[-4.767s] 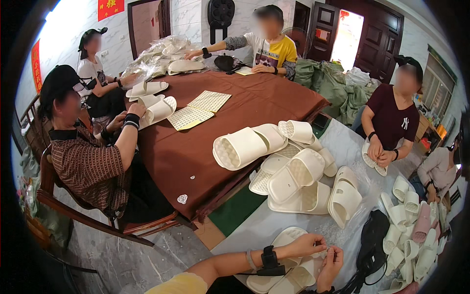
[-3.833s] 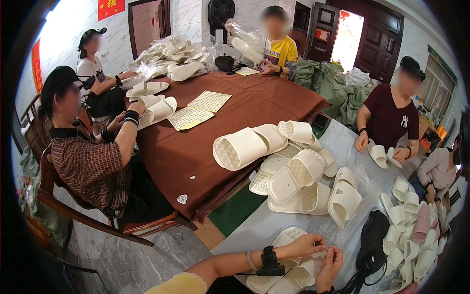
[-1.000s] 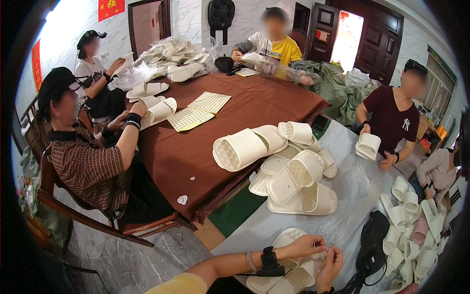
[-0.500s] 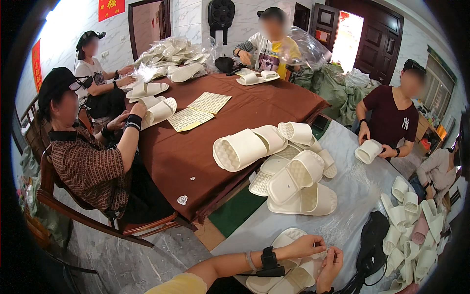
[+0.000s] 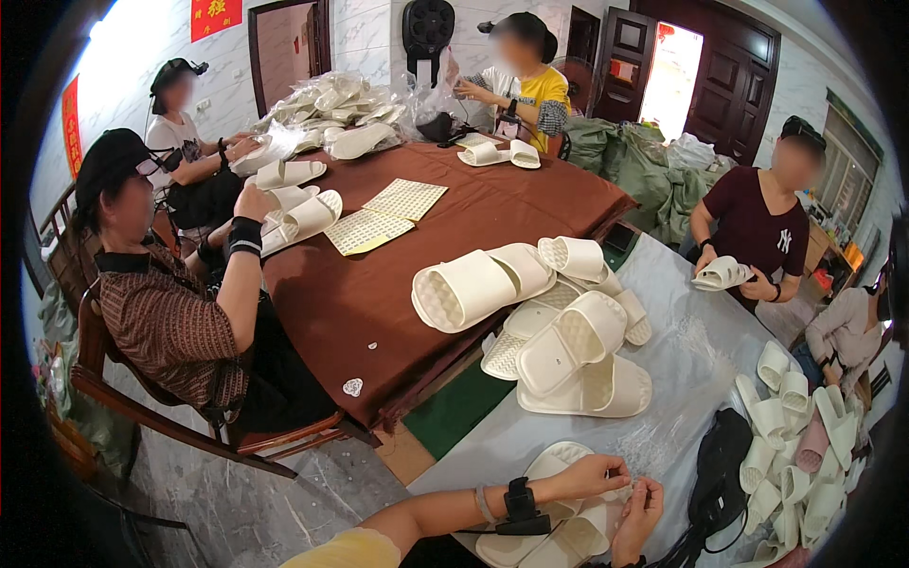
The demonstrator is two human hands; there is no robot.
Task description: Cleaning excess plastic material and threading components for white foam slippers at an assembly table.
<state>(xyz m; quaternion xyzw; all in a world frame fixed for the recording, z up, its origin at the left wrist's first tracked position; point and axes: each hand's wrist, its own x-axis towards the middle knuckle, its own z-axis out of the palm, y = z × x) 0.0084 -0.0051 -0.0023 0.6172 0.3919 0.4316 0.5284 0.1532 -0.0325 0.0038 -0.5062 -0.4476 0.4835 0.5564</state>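
At the lower edge, my left hand [image 5: 595, 476] and my right hand [image 5: 638, 521] meet with fingertips pinched close together. Whatever sits between them is too small and pale to make out. Below my left wrist lies a pair of cream slippers [image 5: 585, 536], partly covered by my arm and hands. Another cream sole [image 5: 557, 458] shows just beyond my left forearm. Farther off, a stack of cream slippers [image 5: 576, 343] lies loosely piled, some across the edge of the brown-covered table.
A black bag [image 5: 717, 471] lies right of my hands, near a heap of slippers [image 5: 793, 445] with one pink among them. Thin clear strands [image 5: 696, 364] lie on the grey sheet. Co-workers sit or stand around the brown table [image 5: 492, 208], which bears sticker sheets [image 5: 405, 199].
My hands stay nearly still. The far co-worker has turned left, lifting a clear bag. The co-worker at right has turned the slipper; the one at near left has raised a hand.
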